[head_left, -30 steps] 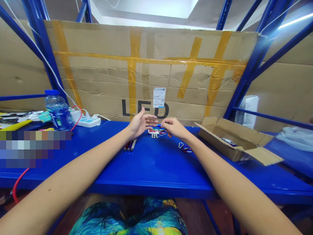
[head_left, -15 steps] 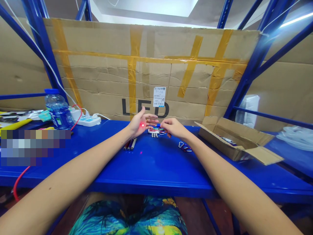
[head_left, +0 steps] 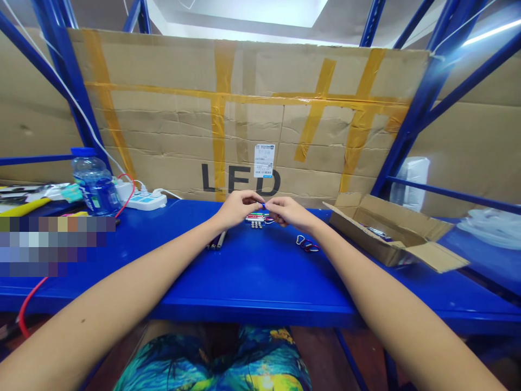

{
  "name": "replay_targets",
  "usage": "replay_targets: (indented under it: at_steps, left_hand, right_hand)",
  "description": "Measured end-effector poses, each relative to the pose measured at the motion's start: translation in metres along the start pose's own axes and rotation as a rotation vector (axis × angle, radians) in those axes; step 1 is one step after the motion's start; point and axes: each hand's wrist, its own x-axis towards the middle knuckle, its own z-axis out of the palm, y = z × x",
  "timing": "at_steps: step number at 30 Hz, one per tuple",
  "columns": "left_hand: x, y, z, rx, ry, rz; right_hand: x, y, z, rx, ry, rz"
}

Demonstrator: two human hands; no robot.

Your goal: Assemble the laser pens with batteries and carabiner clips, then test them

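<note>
Two hands, the left hand [head_left: 238, 209] and the right hand [head_left: 290, 212], have their fingers clamped on opposite ends of one small blue piece [head_left: 264, 206], held above the counter [head_left: 248, 282] near the middle of its back edge. If one side pulls or twists harder than the other, I think this piece could slip out and drop onto the coloured tubes [head_left: 255, 218]. Such a drop might also scatter the small silver pieces [head_left: 256, 224] beside them, which seem to lie loose.
</note>
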Motion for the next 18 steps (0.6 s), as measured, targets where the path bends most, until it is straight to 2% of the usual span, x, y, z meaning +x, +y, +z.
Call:
replay_targets:
  at_steps: [4,9,14,18]
  left_hand:
    - [0.006,-0.015,-0.006,0.183,0.069,0.007]
    - [0.028,-0.045,-0.016,0.221,-0.010,-0.058]
    - [0.049,-0.073,-0.019,0.374,-0.016,-0.075]
    - [0.056,-0.096,-0.021,0.356,-0.045,-0.136]
  right_hand:
    - [0.016,0.014,-0.013,-0.286,0.088,-0.080]
    - [0.052,0.035,-0.029,-0.704,0.201,-0.188]
    - [0.080,0.056,-0.032,-0.919,0.185,-0.239]
    - [0.093,0.071,-0.031,-0.985,0.131,-0.252]
